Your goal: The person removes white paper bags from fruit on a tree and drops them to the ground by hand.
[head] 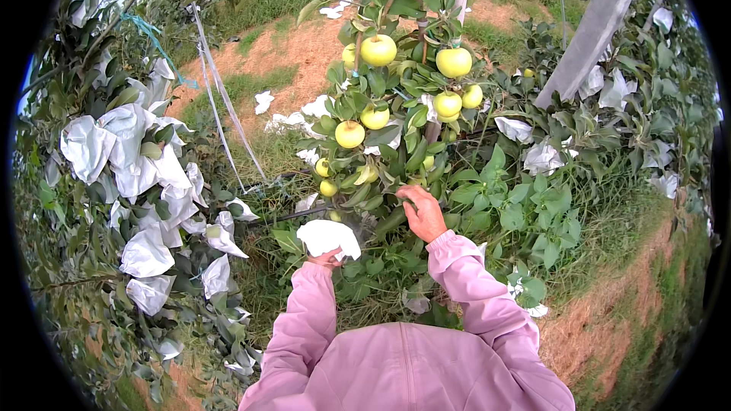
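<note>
My left hand [326,258] holds crumpled white bags or wrappers [329,238] low in front of me, at the lower left of an apple tree. My right hand [422,214] reaches up to the leaves at the lower part of the tree, its fingers bent; whether they pinch a leaf or stem cannot be told. Above my hands, yellow-green apples hang without covers, among them a large one [378,50], one to its right [454,63] and a lower one [349,134]. Small apples [328,188] hang nearer my left hand.
Many white fruit bags [145,251] hang on the branches at the left, and more [542,157] at the right. A leaning grey post [594,34] stands at the upper right. Pale straps [220,80] run down left of the tree. A leafy green plant [514,205] grows right of my right hand.
</note>
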The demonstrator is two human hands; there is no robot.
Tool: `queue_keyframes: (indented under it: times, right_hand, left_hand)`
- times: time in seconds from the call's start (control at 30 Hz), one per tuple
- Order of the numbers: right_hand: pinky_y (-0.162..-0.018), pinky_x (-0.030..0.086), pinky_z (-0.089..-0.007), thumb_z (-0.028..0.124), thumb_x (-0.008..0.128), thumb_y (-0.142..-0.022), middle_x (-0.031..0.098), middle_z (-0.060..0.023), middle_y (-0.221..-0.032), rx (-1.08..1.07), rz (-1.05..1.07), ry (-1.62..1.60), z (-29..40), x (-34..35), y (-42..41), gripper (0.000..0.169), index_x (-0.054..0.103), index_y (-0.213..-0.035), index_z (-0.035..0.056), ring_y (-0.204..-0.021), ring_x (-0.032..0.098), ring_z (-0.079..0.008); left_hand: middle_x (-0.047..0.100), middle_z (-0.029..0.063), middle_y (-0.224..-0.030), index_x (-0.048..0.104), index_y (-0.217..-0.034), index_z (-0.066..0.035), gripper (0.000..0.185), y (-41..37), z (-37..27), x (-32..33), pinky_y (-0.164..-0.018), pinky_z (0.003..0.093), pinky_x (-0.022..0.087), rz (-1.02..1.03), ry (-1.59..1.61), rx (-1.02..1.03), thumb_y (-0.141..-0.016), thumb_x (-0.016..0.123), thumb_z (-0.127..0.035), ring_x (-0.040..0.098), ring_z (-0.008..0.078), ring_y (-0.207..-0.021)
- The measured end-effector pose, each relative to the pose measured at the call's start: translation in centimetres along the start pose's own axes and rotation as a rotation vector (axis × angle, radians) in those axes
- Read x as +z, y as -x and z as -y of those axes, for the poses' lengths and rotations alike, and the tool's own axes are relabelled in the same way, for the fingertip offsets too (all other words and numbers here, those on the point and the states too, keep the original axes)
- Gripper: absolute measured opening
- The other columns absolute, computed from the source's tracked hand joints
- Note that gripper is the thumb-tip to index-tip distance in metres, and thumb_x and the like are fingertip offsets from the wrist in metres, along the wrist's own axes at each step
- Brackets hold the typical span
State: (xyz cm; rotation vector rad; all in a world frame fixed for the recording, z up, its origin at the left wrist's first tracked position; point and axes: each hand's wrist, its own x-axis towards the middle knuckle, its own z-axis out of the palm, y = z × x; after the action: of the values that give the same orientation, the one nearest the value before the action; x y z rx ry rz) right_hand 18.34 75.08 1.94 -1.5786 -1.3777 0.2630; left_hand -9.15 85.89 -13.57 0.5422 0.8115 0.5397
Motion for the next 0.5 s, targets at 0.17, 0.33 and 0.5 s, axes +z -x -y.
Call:
queue_keyframes:
  times: [0.17,0.33,0.5]
  right_hand:
    - [-0.074,0.044,-0.0285,-0.009,0.047,-0.073,0.057,-0.0134,-0.089,-0.078,-0.202,-0.187,1.8,-3.2,-5.1,0.019,0.054,-0.090,-0.0025,-0.080,0.057,-0.0270]
    - [-0.081,0.042,-0.0323,-0.006,0.047,-0.074,0.057,-0.0133,-0.095,-0.210,-0.229,-0.153,0.7,-3.0,-11.1,0.020,0.055,-0.091,-0.0011,-0.089,0.055,-0.0305]
    - [-0.075,0.039,-0.0382,0.010,0.049,-0.080,0.058,-0.0116,-0.090,-0.237,-0.082,0.372,-0.7,-3.3,-13.5,0.015,0.056,-0.091,0.0039,-0.083,0.055,-0.0295]
  left_hand:
    - [0.058,-0.0011,-0.080,0.050,-0.112,-0.017,0.057,15.7,-3.2,-18.1,-0.047,0.0307,0.041,-0.234,-0.527,-0.001,-0.061,0.074,-0.006,0.054,0.0162,-0.067]
    - [0.059,0.0089,-0.093,0.049,-0.114,-0.007,0.047,24.9,-0.1,-21.0,-0.065,0.0330,0.050,-0.619,0.260,-0.129,-0.071,0.067,-0.009,0.057,0.0181,-0.086]
    - [0.058,0.0082,-0.099,0.049,-0.115,-0.001,0.041,18.6,-4.6,0.6,-0.075,0.0259,0.046,-0.371,-0.830,0.448,-0.075,0.057,0.000,0.056,0.0146,-0.088]
